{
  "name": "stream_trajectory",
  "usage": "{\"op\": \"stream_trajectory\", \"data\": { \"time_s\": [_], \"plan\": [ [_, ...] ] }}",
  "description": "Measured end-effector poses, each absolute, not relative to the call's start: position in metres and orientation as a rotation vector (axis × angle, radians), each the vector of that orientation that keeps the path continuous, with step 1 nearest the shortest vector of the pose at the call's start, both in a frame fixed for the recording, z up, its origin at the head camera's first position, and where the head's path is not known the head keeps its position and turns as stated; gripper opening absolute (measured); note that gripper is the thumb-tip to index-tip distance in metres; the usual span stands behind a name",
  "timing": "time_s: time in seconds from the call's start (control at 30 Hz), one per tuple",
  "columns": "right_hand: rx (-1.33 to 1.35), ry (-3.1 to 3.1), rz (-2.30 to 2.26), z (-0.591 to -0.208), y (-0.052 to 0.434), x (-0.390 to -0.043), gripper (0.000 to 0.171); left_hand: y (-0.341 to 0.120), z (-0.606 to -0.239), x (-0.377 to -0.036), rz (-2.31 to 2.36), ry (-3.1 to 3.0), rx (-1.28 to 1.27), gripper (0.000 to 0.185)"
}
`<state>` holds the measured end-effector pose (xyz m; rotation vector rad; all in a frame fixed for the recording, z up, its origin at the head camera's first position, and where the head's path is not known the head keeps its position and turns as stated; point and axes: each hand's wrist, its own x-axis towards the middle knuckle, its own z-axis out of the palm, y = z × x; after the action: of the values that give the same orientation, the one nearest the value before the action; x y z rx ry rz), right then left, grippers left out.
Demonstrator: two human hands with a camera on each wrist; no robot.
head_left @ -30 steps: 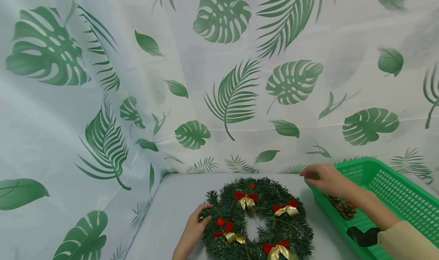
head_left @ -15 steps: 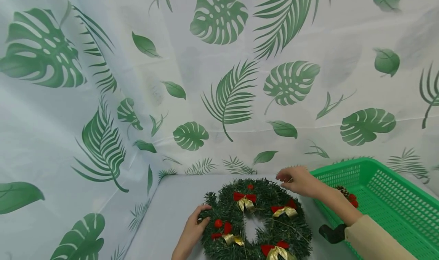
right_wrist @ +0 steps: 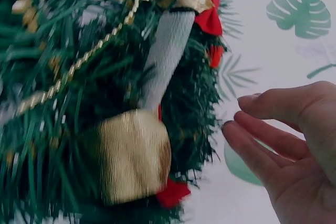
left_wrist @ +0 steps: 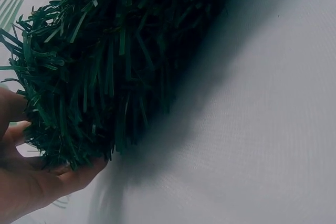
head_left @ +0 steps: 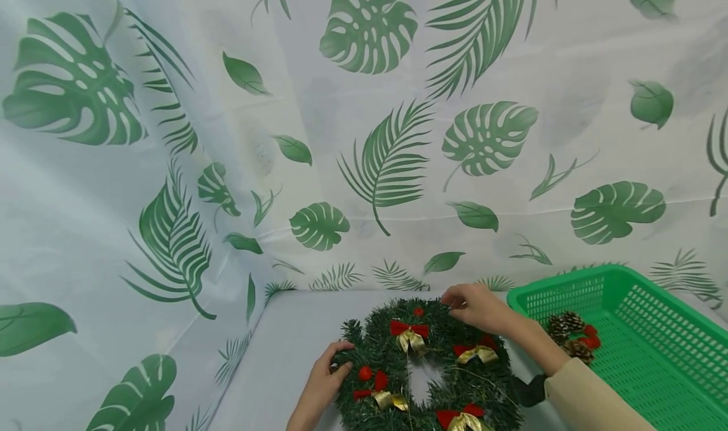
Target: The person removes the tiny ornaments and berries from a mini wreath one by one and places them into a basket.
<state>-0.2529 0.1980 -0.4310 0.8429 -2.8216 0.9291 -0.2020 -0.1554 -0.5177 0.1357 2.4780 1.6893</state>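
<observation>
A green Christmas wreath (head_left: 495,390) lies on a white-covered surface. Red and gold bows (head_left: 409,337) sit around its ring, along with small red balls (head_left: 365,373). My left hand (head_left: 320,385) grips the wreath's left edge, its thumb and fingers bent around the tinsel in the left wrist view. Over the wreath's upper right edge is my right hand (head_left: 479,308). The right wrist view has its thumb and fingers loosely bent, a gap between them and nothing held; there a gold beaded string (right_wrist: 79,65) crosses the tinsel.
At the right stands a green plastic basket (head_left: 617,270) with perforated walls. Inside it lie pine cones (head_left: 567,322) with red berries (head_left: 591,337). A leaf-printed white curtain (head_left: 398,248) rises behind and along the left side.
My right hand has moved left, from the basket's near corner to above the wreath's upper right edge, uncovering the pine cones. My left hand stays on the wreath's left edge.
</observation>
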Motion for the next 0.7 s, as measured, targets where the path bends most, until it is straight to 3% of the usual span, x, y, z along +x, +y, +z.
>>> {"op": "stream_trajectory", "data": {
  "time_s": [0.7],
  "plan": [
    [0.886, -2.747, 0.967, -0.453, 0.154, -0.272, 0.018, -0.157, -0.517, -0.202, 1.682, 2.482, 0.155, 0.035]
  ]
}}
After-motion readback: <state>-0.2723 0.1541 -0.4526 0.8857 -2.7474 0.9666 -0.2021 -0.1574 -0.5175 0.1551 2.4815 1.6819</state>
